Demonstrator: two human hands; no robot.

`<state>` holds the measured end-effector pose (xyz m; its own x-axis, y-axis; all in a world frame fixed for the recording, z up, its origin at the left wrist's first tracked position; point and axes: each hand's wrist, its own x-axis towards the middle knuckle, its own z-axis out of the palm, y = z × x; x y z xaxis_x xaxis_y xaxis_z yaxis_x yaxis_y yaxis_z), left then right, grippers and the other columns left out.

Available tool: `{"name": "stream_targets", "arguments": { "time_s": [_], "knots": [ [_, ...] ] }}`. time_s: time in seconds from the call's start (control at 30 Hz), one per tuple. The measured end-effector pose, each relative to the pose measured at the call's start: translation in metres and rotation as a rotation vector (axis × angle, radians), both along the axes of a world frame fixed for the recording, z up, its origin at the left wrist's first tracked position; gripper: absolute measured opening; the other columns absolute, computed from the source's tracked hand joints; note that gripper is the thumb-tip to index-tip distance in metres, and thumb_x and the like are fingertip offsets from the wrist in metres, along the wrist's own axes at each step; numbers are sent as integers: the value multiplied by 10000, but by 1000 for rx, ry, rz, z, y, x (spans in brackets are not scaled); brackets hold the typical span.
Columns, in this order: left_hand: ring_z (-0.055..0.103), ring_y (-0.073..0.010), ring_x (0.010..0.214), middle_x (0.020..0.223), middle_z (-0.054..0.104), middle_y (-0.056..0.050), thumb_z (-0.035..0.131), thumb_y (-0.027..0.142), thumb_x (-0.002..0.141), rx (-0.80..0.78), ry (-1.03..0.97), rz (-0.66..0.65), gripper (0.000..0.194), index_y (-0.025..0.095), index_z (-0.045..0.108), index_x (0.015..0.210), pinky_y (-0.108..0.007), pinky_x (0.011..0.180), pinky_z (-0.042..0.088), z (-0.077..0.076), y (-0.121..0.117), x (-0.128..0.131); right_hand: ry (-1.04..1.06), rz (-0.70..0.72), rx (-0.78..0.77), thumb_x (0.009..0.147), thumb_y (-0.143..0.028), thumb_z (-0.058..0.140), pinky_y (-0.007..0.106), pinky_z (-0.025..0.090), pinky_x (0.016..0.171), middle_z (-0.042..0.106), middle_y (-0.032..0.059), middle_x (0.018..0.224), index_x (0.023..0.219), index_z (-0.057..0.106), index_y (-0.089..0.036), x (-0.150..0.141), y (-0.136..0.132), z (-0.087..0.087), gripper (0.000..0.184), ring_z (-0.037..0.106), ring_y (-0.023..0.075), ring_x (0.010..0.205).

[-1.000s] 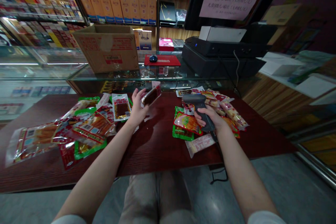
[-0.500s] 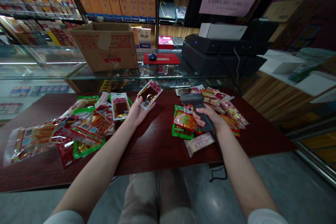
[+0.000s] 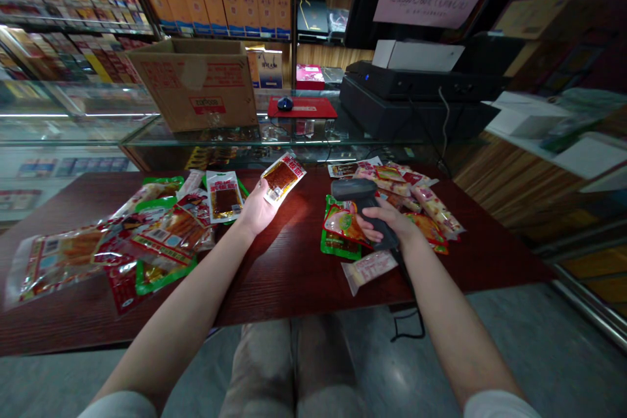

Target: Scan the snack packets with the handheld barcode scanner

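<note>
My left hand (image 3: 258, 210) grips a snack packet (image 3: 285, 177) by its lower left edge, above the middle of the table. The packet is clear and silver with red print and brown food inside. In my right hand (image 3: 392, 222) is a dark grey barcode scanner (image 3: 356, 189), its head pointing left towards the packet. Light falls on the packet and the table beside it. A similar packet (image 3: 224, 197) lies to the left of my left hand. Beneath the scanner are a green-edged packet (image 3: 340, 245) and a pale wrapped bar (image 3: 369, 269).
Several snack packets (image 3: 166, 235) are heaped on the table's left. More wrapped snacks (image 3: 435, 209) lie on its right. Behind the table, a glass counter bears a cardboard box (image 3: 196, 88), a mouse (image 3: 285, 104) on a red mat and a black machine (image 3: 416, 104). The scanner's cable (image 3: 414, 294) hangs over the front edge.
The packet in my left hand has shifted slightly right and is now brightly lit, with light on the table too. The scanner has moved a little left and down.
</note>
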<state>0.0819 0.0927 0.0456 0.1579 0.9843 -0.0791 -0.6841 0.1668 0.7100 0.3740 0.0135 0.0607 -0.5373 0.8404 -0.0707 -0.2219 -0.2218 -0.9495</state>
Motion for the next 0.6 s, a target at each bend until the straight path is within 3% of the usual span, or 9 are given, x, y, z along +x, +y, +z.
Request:
{"name": "stream_targets", "arguments": {
  "time_s": [0.27,0.43,0.5,0.6],
  "knots": [
    [608,-227,1248,1305,666,-131,440,323,1002,-9,15,-22,308,157,632,1176,-418,1131,436,-2,0,1,1,20,-12,832,-366,668,187,305,333,510,-80,567,887,430,-200,0,1,0,296,380,50,326],
    [672,-235,1095,1197,700,-106,546,372,946,38,73,-48,272,188,625,1130,-472,1050,484,-4,1,1,11,-36,1,820,-362,672,182,290,329,512,-89,561,898,432,-210,0,0,1,294,354,48,315],
    [676,-234,1029,1096,717,-82,607,391,899,88,216,9,265,193,634,1073,-470,1017,494,-2,3,-6,1,-56,1,821,-360,666,191,304,339,507,-88,554,887,429,-217,0,0,1,285,371,57,317],
    [656,-242,978,937,710,-54,657,327,837,233,746,233,183,201,657,970,-442,1017,471,6,7,-27,0,-81,5,811,-373,668,199,310,344,501,-82,548,857,425,-220,2,2,2,291,374,62,322]
  ]
}}
